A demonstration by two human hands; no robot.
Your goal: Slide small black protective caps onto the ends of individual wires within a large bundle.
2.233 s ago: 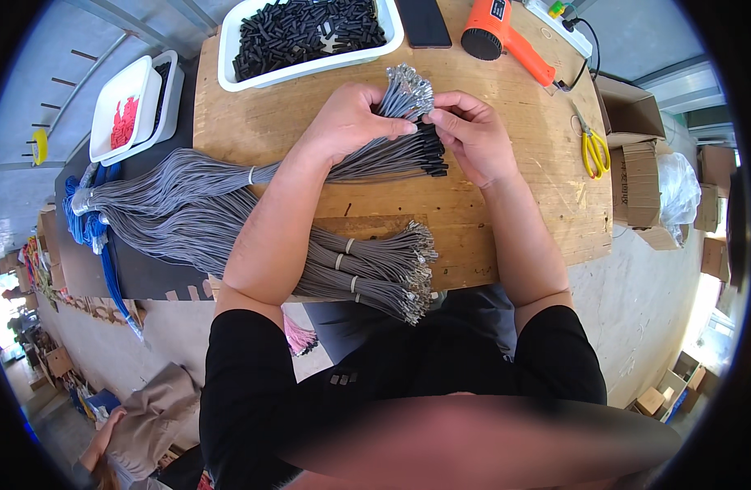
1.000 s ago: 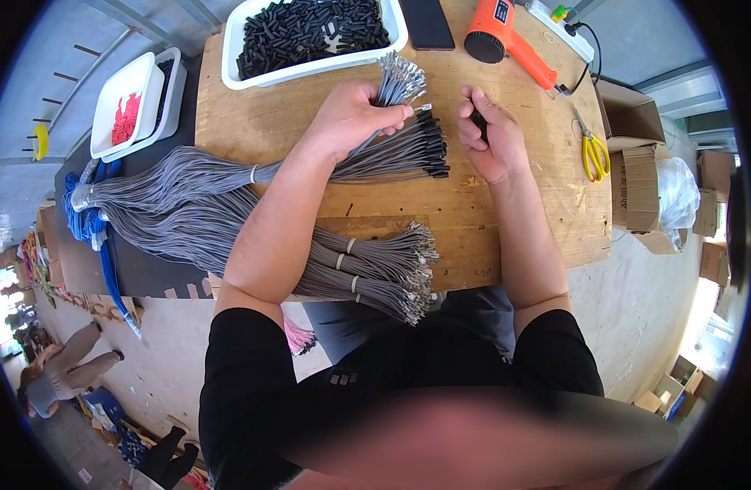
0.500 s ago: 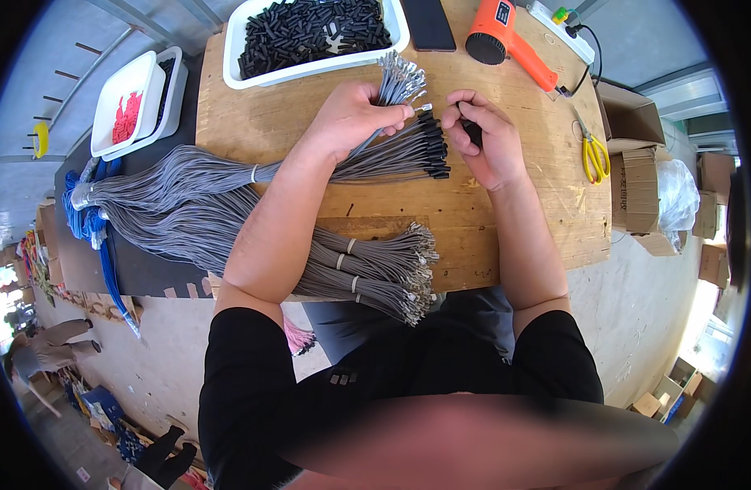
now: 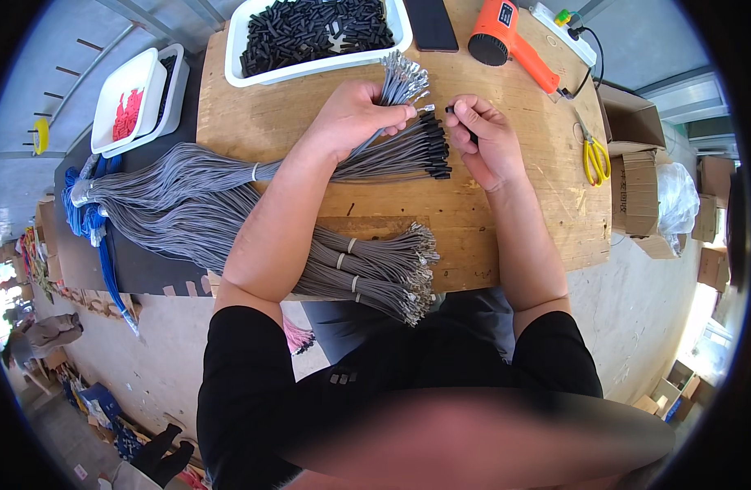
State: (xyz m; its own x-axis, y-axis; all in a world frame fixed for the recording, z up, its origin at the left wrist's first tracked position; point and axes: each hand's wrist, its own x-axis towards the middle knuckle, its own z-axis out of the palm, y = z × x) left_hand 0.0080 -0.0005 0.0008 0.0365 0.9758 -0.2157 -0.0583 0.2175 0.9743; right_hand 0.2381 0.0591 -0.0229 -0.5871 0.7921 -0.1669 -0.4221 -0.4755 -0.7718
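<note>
A person in a black shirt stands over a wooden table [image 4: 506, 212], seen from above, forearms reaching out from the lower edge. The left hand [image 4: 355, 118] is closed around a bunch of grey wires [image 4: 396, 82], whose bare metal ends fan out past the fingers toward the far side of the table. The right hand [image 4: 486, 139] is curled, pinching a small black sleeve [image 4: 451, 109] between thumb and fingertips, just beside one wire tip that sticks out from the left hand.

Between and under the two hands lies a second bundle of grey wires with black sleeved ends [image 4: 416, 151], flat on the table. Its long tails run off to the person's left and join a big sheaf of grey cable [image 4: 171, 196] that drapes over the table's edge. Nearer the person's body sit several tied bundles with bare metal ends [image 4: 375, 273].

At the far edge stands a white tray of black sleeves [image 4: 314, 33]. To its right lies an orange heat gun [image 4: 506, 41], and further right yellow-handled scissors [image 4: 592, 155]. Off to the left, another white tray with red pieces [image 4: 130, 102] rests on a dark surface. Cardboard boxes [image 4: 637, 155] stand on the floor at the right.
</note>
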